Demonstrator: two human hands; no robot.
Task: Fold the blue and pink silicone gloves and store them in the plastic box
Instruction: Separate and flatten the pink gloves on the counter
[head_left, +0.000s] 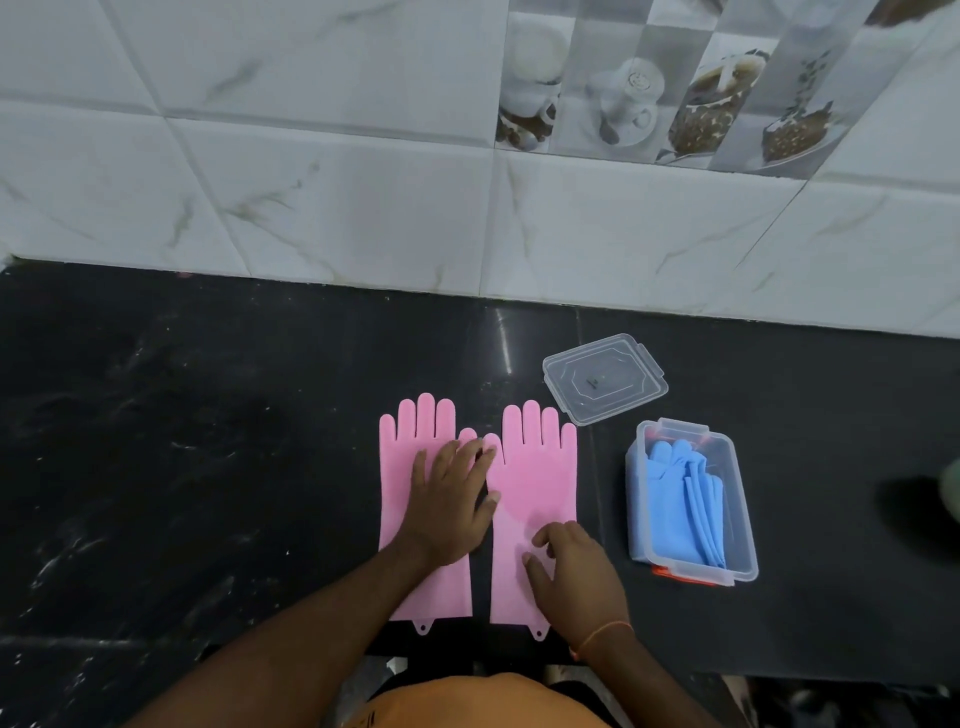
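L hand (451, 501) flat, fingers spread, pressing on left pink glove (400, 483), fingertips reaching across to right pink glove (540, 483). R hand (574, 577) fingers loosely bent, tips touching right glove's palm area, gripping nothing. Both forearms reach fwd from bottom edge. Pink gloves lie flat side by side on black counter (208, 467). Blue gloves (680, 504) folded inside box (740, 519), to the right; lid (605, 379) off, behind it.

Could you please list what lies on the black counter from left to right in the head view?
Left pink glove under the left hand → right pink glove under the right hand → clear lid → plastic box holding the folded blue gloves.
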